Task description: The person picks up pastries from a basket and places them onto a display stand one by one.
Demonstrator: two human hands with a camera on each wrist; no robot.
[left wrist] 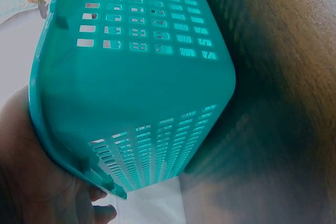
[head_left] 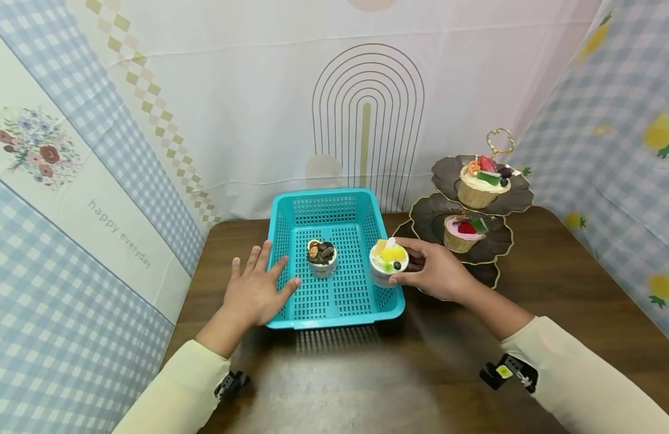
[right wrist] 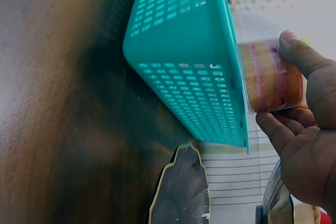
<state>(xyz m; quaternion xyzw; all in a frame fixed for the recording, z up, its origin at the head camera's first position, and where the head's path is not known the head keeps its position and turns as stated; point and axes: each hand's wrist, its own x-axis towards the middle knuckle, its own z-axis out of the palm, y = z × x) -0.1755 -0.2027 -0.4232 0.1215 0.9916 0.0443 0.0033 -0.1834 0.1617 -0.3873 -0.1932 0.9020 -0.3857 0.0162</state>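
Observation:
My right hand [head_left: 434, 268] pinches a clear dessert cup [head_left: 387, 263] topped with cream, yellow fruit and a dark berry, over the right rim of the turquoise plastic basket [head_left: 334, 322]. In the right wrist view, layered cake [right wrist: 270, 74] shows through the cup's side between thumb and fingers. A second cup [head_left: 322, 258] with dark chocolate and nut topping stands upright inside the basket. On the basket's left rim rests my left hand [head_left: 258, 289], fingers spread. The left wrist view shows that palm [left wrist: 31, 161] against the rim.
A tiered stand [head_left: 424, 220] with dark scalloped, gold-edged plates stands right of the basket. Its top plate bears a cream cupcake [head_left: 478, 191], the middle one a pink cupcake [head_left: 460, 235]. Wooden table [head_left: 334, 392] lies in front; patterned cloths hang behind and at both sides.

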